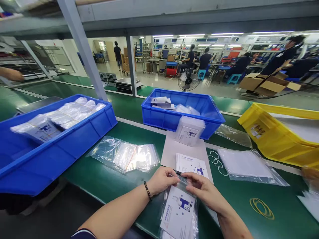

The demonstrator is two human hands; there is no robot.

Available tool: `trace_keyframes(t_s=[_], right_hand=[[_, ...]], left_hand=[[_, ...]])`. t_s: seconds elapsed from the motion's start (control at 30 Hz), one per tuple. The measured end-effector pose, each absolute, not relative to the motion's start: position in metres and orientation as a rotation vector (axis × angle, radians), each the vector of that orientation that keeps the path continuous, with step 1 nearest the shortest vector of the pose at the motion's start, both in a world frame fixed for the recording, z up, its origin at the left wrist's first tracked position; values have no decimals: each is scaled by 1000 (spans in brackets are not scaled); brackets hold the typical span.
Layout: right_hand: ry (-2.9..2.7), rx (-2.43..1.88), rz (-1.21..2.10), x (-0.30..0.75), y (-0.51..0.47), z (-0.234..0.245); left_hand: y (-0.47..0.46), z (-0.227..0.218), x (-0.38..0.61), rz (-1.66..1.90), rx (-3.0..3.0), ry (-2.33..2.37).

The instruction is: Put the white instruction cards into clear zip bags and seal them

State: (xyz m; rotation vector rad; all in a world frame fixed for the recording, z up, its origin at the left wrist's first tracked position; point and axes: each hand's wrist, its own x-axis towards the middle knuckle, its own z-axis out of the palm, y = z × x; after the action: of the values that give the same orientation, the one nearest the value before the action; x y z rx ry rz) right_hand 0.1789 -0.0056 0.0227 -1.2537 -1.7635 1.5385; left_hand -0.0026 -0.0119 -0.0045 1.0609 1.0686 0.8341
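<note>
A clear plastic bag (196,220) with a printed white booklet (178,212) inside lies at the table's front edge. My left hand (163,181) pinches the bag's top edge from the left, wearing a dark beaded bracelet. On the right, my right hand (203,187) grips the same edge between thumb and fingers. Just beyond my hands a stack of similar booklets (191,165) rests on a grey board (170,149). Farther back, a bundle of bagged booklets (190,131) leans upright against a blue bin. To the left lie empty clear bags (137,156).
One blue bin (99,127) at left holds banded bagged booklets; another blue bin (159,116) stands behind. At right are a yellow bin (269,139), white rings (217,162), a bagged white stack (249,164) and yellow rubber bands (261,208). A metal post (83,49) rises at left.
</note>
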Motion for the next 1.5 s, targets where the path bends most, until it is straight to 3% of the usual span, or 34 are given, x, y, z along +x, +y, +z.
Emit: trace_keyframes(t_s=[0.4,1.2,1.5], right_hand=[[-1844,-1329,1416,179,-3,1],[-2020,-1371,1198,166,-9,18],[-2040,-1338,1155,175,-10,25]], left_hand=[[-13,2,1,895,985,1081],[-8,-7,-7,966,1249,1054],[-14,27,-35,1008,1621,1371]])
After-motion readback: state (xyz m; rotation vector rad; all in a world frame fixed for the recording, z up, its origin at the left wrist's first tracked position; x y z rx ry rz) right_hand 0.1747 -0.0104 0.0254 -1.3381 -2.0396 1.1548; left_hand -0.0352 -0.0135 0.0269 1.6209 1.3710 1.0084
